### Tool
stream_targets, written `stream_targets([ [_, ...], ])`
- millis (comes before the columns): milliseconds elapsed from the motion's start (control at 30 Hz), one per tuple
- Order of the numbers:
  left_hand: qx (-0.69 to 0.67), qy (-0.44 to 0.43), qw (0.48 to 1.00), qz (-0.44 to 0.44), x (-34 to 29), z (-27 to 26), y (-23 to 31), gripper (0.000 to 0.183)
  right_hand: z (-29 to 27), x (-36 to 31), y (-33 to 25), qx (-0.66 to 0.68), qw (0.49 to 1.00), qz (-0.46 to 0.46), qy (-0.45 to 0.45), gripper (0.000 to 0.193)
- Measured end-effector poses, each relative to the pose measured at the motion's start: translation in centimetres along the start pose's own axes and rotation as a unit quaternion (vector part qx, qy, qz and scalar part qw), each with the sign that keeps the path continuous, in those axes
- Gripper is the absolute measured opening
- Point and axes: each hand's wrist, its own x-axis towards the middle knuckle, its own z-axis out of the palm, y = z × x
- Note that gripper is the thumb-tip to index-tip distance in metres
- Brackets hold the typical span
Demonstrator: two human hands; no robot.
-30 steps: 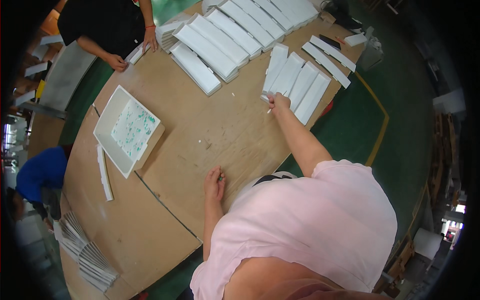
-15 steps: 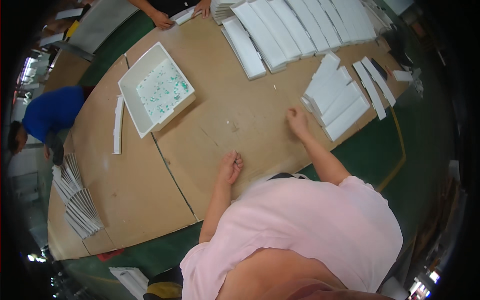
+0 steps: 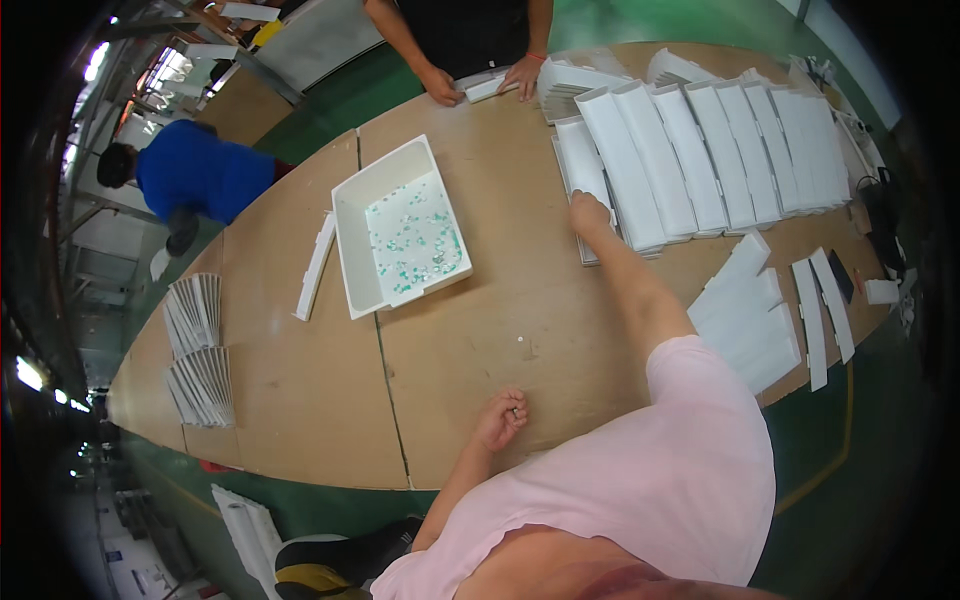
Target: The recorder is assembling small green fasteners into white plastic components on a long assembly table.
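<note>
My right hand (image 3: 590,214) reaches forward, its fingers curled at the left edge of a long white panel (image 3: 582,158). That panel lies at the left end of a row of similar white panels (image 3: 690,155), which overlap one another. Nearer to me, my left hand (image 3: 502,420) rests low over the brown tabletop, its fingers closed. What it may hold is too small to name. Beyond it, to the left, a white bin (image 3: 352,255) has small green and clear pieces (image 3: 425,240) scattered across its bottom.
Across the table, a co-worker's hands (image 3: 480,84) hold a white strip. A person in blue (image 3: 200,170) bends at the left, near fanned white strips (image 3: 198,385). A single strip (image 3: 316,265) lies beside the bin. More flat panels (image 3: 750,320) and narrow strips (image 3: 812,325) lie right.
My right hand has moved forward from the bare tabletop to the nearest white panel. My left hand stays closed near the table's front. The whole view has shifted, and the person in blue has moved.
</note>
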Motion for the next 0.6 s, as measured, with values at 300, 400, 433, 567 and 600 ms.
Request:
stream_targets([
  [300, 0.064, -0.003, 0.998, 0.003, -0.4, 0.8, 0.1, 0.015, -3.3, -6.2, -2.0, 0.057, 0.986, -0.128, 0.094, 0.017],
  [400, 0.077, -0.023, 0.997, 0.017, -2.0, 0.5, 1.2, 0.018, -5.4, -16.6, -1.9, 0.132, 0.975, -0.178, 0.007, 0.017],
  [433, 0.079, -0.025, 0.996, 0.017, -2.6, 0.1, 1.3, 0.018, -4.6, -20.0, -0.6, 0.107, 0.975, -0.195, -0.027, 0.016],
  [567, 0.068, 0.061, 0.996, 0.014, -5.0, -0.9, 2.0, 0.017, -1.4, -30.9, 2.7, 0.029, 0.938, -0.317, -0.134, 0.015],
  [600, 0.032, 0.131, 0.991, 0.007, -5.3, -0.5, 1.9, 0.017, -0.5, -32.8, 2.7, 0.015, 0.926, -0.343, -0.160, 0.015],
])
